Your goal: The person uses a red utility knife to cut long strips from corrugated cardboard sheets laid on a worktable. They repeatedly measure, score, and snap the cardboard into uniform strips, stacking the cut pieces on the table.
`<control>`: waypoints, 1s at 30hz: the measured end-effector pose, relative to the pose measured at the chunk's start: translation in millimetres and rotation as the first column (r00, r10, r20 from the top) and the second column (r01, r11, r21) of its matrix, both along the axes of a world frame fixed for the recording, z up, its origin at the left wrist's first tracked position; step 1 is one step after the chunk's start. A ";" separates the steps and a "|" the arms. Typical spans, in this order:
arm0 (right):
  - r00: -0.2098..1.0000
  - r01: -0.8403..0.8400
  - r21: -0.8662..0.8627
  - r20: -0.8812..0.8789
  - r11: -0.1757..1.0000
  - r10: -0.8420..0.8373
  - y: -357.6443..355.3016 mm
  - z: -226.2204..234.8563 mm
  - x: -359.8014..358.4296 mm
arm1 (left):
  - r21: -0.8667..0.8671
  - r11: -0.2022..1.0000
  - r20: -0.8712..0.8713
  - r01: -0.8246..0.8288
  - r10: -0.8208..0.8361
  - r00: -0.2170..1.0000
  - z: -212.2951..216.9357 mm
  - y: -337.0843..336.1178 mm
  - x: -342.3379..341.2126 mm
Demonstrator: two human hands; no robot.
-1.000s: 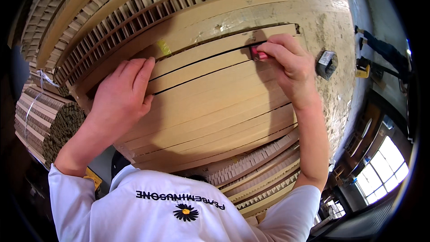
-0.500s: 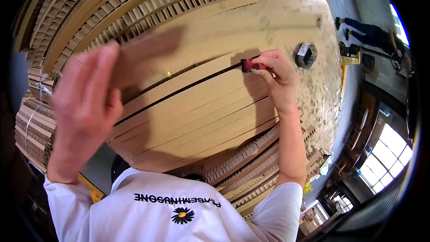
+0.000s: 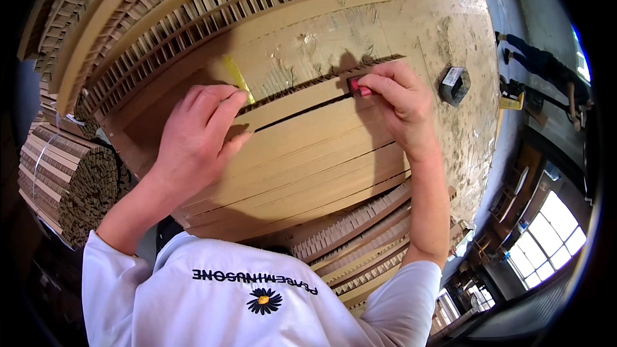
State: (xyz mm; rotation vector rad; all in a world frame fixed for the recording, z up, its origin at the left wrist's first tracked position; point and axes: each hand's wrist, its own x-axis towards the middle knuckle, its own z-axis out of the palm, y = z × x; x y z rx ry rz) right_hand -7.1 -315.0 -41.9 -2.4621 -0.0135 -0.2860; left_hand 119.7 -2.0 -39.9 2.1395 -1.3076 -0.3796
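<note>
My left hand point(image 3: 199, 128) is over the left part of a row of tan cardboard strips point(image 3: 302, 144). Its fingers are bent and its thumb stands apart, with no object visible between them. By its index fingertip is a narrow yellow strip point(image 3: 238, 78); whether they touch I cannot tell. My right hand point(image 3: 408, 106) pinches a small red-and-black tool point(image 3: 360, 87), its exact kind unclear, against the right part of the cardboard. From the tool a black line point(image 3: 302, 112) runs along the strips toward my left thumb.
Curved honeycomb cardboard stacks point(image 3: 257, 0) lie along the far side, with more strips point(image 3: 360, 231) at the near right. A dark hexagonal object point(image 3: 454, 86) sits on the worn tabletop point(image 3: 443, 38). Tied bundles point(image 3: 71, 180) stand at left. Another person point(image 3: 546, 67) is at the far right.
My left hand has moved right and inward over the cardboard, and it is no longer blurred. The yellow strip now shows clearly. My right hand keeps its pinch on the red-and-black tool.
</note>
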 end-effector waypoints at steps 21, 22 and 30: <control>1.000 -0.022 -0.140 -0.019 0.990 0.019 -4.3 0.1 5.0 | 0.026 0.997 -0.018 -0.075 0.075 0.997 -23.5 4.3 -15.2; 1.000 -0.030 -0.162 -0.014 0.986 0.028 -5.1 1.3 5.9 | 0.036 0.998 -0.035 -0.061 0.062 0.997 -23.3 5.8 -14.2; 0.998 -0.059 -0.165 0.018 0.985 0.063 -5.4 -0.2 11.2 | 0.032 0.999 -0.081 -0.042 0.045 0.996 -22.0 4.1 -13.6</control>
